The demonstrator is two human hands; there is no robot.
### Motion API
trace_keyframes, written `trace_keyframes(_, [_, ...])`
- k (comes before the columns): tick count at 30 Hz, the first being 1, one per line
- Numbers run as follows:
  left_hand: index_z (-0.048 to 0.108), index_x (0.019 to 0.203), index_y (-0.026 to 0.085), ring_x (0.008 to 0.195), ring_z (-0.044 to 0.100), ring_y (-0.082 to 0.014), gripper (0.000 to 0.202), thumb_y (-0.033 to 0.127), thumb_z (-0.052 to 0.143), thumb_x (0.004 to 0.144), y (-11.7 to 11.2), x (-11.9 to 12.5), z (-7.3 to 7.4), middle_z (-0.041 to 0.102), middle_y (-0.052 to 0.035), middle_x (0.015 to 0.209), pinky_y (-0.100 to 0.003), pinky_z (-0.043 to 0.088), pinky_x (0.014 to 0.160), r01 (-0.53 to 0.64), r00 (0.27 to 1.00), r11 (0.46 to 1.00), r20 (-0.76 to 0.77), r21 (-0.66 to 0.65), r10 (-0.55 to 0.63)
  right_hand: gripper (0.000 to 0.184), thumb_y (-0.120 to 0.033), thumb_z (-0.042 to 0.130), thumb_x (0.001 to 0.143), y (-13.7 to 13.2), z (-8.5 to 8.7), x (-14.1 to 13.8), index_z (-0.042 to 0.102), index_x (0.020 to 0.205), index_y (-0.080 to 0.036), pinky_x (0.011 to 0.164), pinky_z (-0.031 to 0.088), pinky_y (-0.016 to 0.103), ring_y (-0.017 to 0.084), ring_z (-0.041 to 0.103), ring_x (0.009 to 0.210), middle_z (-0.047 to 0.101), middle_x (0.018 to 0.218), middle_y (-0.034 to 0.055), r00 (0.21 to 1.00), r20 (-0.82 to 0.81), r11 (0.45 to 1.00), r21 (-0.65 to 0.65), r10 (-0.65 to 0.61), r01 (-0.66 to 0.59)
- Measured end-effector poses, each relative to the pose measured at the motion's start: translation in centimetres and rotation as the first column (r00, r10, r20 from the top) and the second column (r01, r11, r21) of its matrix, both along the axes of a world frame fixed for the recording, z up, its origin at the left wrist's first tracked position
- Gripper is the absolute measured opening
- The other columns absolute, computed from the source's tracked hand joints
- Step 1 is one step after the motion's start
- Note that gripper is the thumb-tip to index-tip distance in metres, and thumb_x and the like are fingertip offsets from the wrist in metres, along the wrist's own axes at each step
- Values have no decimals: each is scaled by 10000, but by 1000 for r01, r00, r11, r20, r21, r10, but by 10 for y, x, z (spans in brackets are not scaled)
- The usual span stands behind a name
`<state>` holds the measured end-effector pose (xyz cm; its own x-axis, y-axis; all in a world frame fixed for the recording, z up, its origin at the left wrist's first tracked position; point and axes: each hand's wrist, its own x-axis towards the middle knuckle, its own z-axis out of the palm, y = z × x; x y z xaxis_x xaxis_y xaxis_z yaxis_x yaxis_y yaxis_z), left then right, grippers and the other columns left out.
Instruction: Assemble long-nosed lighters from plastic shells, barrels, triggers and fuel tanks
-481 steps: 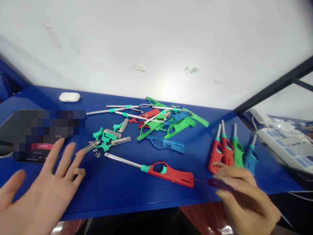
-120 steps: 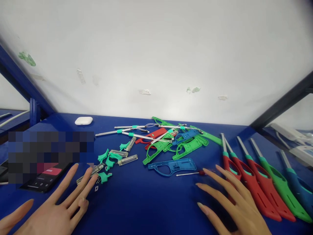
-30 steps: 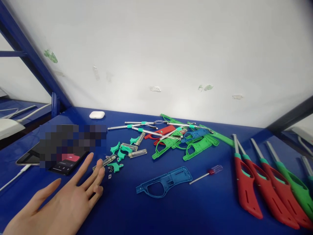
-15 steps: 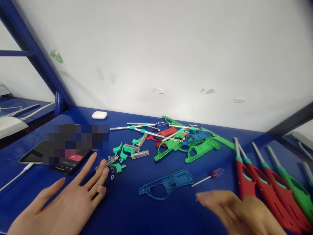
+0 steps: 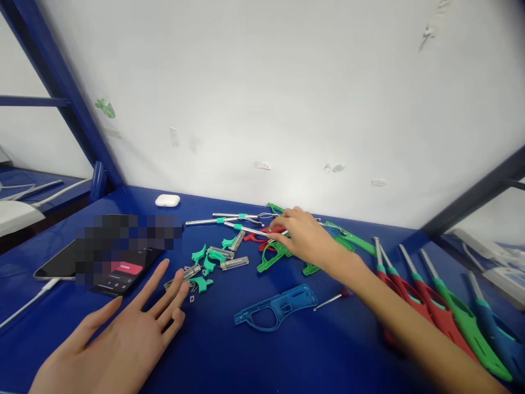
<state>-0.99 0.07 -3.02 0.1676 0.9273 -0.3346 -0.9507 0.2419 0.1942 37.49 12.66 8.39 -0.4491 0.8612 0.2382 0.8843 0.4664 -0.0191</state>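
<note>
My right hand (image 5: 303, 232) reaches over the pile of lighter parts, thumb and index finger apart around a red half-shell (image 5: 255, 236) and the end of a metal lighter tube (image 5: 256, 232). Its palm hides part of the green half-shells (image 5: 268, 262). My left hand (image 5: 127, 328) rests palm up with fingers spread, holding nothing. Beside its fingertips lie turquoise triggers (image 5: 200, 283) and clear fuel tanks (image 5: 235, 263). A blue lighter half-shell (image 5: 276, 309) lies between my hands, its inside facing up. The screwdriver (image 5: 330, 300) right of it is partly covered by my right forearm.
Several assembled lighters (image 5: 463, 323) with red, green and blue handles lie in a row at right. Phones (image 5: 118, 284), partly blurred, and a white charging cable (image 5: 28, 306) are at left. A white earbud case (image 5: 168, 200) sits near the back wall (image 5: 246, 109).
My right hand has moved forward and left from the near right side to the pile. My left hand stays open in nearly the same place. The view has shifted slightly.
</note>
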Motion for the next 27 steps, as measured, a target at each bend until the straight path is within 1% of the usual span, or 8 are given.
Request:
trace_keyframes(4, [540, 1793, 352, 1433, 781, -415, 720, 270, 668, 1089, -2, 6, 6, 716, -215, 1668, -577, 727, 1056, 18, 993, 994, -117, 107, -5, 377, -441, 801, 1134, 39, -8, -20, 753, 1448, -235, 1060, 686, 534, 295, 781, 1251, 757, 1502, 121, 996, 86, 999, -48, 7, -2])
trace_keyframes(7, [502, 1813, 380, 1491, 748, -425, 752, 292, 650, 1081, -1, 15, 17, 687, -205, 1711, -593, 726, 1085, 18, 997, 997, -78, 70, -12, 378, -436, 798, 1137, 47, -18, -28, 750, 1456, -241, 1064, 685, 535, 296, 779, 1259, 751, 1516, 123, 994, 110, 998, -60, 3, 4])
trace_keyframes(9, [450, 1839, 393, 1595, 662, -436, 762, 357, 621, 1097, 4, 25, 29, 652, -192, 1752, -629, 675, 1179, 15, 1000, 999, -6, 31, -15, 383, -433, 800, 1135, 47, -20, -30, 748, 1461, -239, 1066, 685, 538, 299, 778, 1264, 750, 1519, 123, 994, 108, 998, -58, 1, 6])
trace_keyframes(15, [394, 1864, 380, 1711, 526, -445, 778, 477, 562, 1111, 15, 42, 58, 606, -191, 1792, -661, 604, 1254, 17, 996, 1000, 84, 24, -19, 365, -432, 796, 1139, 41, -1, -19, 754, 1444, -238, 1051, 690, 528, 291, 784, 1239, 761, 1494, 119, 1000, 13, 1000, -20, -6, 7])
trace_keyframes(19, [371, 1871, 389, 1699, 540, -445, 787, 428, 571, 1111, 7, 35, 52, 577, -196, 1818, -624, 640, 1207, 21, 996, 999, 83, 45, -25, 321, -435, 787, 1146, 24, 20, 0, 771, 1387, -224, 1005, 701, 492, 263, 800, 1158, 792, 1408, 104, 993, -112, 1000, -7, 27, -28])
trace_keyframes(22, [373, 1862, 434, 1581, 669, -443, 836, 307, 624, 1074, 0, 28, 43, 602, -208, 1795, -563, 713, 1084, 20, 1000, 998, 12, 55, -21, 267, -448, 775, 1155, 5, 34, 13, 794, 1282, -214, 983, 699, 470, 239, 808, 1089, 822, 1293, 82, 974, -218, 998, 21, 68, -65])
trace_keyframes(24, [378, 1849, 474, 1482, 743, -444, 882, 247, 653, 1042, -4, 27, 41, 651, -214, 1748, -548, 736, 1020, 17, 999, 998, -42, 64, -15, 273, -484, 762, 1161, -10, 38, 18, 810, 1185, -216, 986, 690, 468, 233, 811, 1054, 840, 1191, 63, 955, -278, 994, 47, 105, -96])
trace_keyframes(27, [309, 1868, 479, 1457, 750, -440, 936, 225, 662, 1040, -7, 28, 42, 695, -229, 1696, -535, 727, 1043, 44, 998, 991, -46, 126, -38, 362, -606, 711, 1164, -31, 36, 21, 845, 1058, -287, 939, 679, 450, 261, 825, 1051, 860, 1122, 51, 921, -350, 985, 85, 170, -150])
